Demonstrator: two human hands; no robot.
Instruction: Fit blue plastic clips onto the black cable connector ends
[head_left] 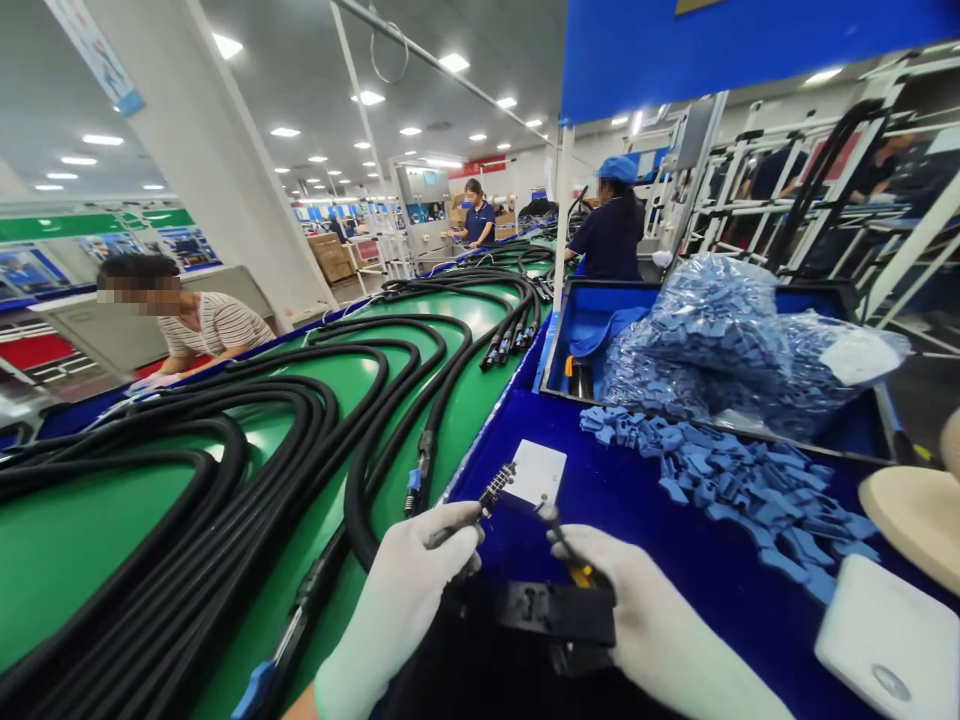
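While the left hand (420,575) has its grip closed around a ribbed black connector (496,488), held up near a white card (541,468) on the blue surface (600,490), the right hand (645,595) is clamped on a dark hand tool (581,573) with a yellow part. Progress looks partial: one blue clip (414,479) sits at a cable end on the green surface (465,430), another (256,688) at a nearer end, but none shows on the held connector. Loose blue clips (742,490) lie heaped to the right, with bagged clips (716,330) in the bin (585,315) behind. Whether the farther cable ends (514,340) carry clips is too small to tell
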